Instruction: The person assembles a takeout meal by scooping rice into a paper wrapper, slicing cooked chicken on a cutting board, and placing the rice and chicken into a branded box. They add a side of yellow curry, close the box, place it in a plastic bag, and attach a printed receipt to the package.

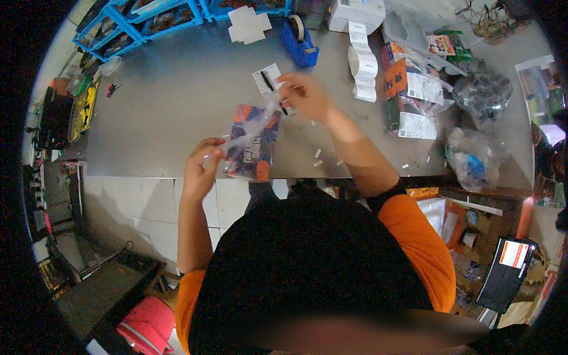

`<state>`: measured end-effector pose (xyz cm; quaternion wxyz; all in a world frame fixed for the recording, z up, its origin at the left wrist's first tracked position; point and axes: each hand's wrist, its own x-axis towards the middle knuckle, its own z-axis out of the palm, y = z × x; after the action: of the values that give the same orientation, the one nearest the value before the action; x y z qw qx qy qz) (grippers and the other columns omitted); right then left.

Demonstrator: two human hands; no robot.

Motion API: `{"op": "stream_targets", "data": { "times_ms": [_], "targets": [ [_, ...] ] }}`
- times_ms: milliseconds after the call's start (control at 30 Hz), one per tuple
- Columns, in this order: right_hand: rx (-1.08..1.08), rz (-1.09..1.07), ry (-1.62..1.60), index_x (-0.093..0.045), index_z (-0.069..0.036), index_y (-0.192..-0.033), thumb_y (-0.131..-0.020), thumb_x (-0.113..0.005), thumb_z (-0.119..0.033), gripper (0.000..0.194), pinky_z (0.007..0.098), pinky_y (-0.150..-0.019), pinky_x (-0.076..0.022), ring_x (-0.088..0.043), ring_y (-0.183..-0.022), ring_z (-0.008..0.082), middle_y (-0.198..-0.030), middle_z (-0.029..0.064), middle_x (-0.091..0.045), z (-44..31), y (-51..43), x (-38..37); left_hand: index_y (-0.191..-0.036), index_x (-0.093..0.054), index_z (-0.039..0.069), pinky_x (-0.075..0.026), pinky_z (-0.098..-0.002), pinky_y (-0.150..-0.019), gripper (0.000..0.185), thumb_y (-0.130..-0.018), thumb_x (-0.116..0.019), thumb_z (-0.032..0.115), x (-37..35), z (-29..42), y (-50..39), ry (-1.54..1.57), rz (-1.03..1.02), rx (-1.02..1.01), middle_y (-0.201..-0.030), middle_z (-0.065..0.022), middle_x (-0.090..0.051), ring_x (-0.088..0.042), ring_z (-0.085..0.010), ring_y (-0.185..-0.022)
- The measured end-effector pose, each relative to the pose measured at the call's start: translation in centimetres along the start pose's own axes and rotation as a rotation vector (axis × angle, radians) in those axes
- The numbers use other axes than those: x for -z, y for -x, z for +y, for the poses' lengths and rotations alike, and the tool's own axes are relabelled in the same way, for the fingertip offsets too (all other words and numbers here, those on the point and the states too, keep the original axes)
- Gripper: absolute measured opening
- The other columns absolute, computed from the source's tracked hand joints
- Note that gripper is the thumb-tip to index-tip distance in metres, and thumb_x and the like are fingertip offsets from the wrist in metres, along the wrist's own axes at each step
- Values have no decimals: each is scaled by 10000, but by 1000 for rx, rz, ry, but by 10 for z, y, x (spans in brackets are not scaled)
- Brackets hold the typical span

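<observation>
A twisted strip of clear plastic film point(254, 128) is stretched between my two hands. My left hand point(203, 165) pinches its lower end beside the table's front edge. At the upper end, the fingers of my right hand point(306, 95) grip the film, though blur softens the fingertips. Beneath the film lies a purple and orange printed packet point(250, 153), partly covered by it and close to the front edge. A black pen point(267, 81) rests across a white printed label point(262, 75) beside my right hand, which hides part of both.
A blue tape dispenser point(298, 44), white paper cutouts point(249, 25) and a label printer point(357, 15) with a trailing label strip point(366, 66) stand behind. Labelled parcels point(419, 88) and plastic bags point(472, 159) lie right. Small scissors point(113, 90) and blue crates point(146, 24) are left.
</observation>
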<state>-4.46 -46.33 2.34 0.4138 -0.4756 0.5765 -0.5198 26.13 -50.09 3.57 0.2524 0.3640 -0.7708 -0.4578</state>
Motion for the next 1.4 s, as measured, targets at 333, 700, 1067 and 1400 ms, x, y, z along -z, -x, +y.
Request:
{"op": "stream_targets", "data": {
  "times_ms": [333,700,1067,1400],
  "targets": [
    [-118,209,722,-564,-35,-1065,-713,-632,39,366,374,-804,-491,-620,-964,341,-1052,176,-629,85,-50,-3,-1066,-646,125,-378,-421,-980,269,-808,-635,198,-77,9,-62,-864,-380,-686,-1199,-98,-594,-523,-292,-1144],
    [-197,154,-90,-468,-69,-1332,-788,-644,59,585,260,-756,-524,-622,-941,162,-1350,83,-434,41,100,-54,-1231,-592,119,-324,-448,-1014,440,-795,-633,90,-76,-50,-36,-254,184,-227,-1187,-137,-581,-496,-310,-1149],
    [-122,186,127,-520,-27,-1223,-735,-730,-11,532,274,-760,-562,-613,-999,203,-1268,110,-479,42,98,-56,-1285,-541,186,-18,-628,-1086,593,-734,-624,391,-60,14,-48,-504,-192,-588,-1404,-55,-458,-277,-341,-1379],
    [-184,127,290,-594,-52,-1126,-727,-767,-202,460,313,-726,-520,-594,-926,195,-1056,125,-571,52,74,-16,-1322,-504,209,-34,-636,-1089,665,-744,-664,497,-70,0,-42,-791,-471,-447,-1490,-77,-318,-244,-257,-1402]
  ]
}}
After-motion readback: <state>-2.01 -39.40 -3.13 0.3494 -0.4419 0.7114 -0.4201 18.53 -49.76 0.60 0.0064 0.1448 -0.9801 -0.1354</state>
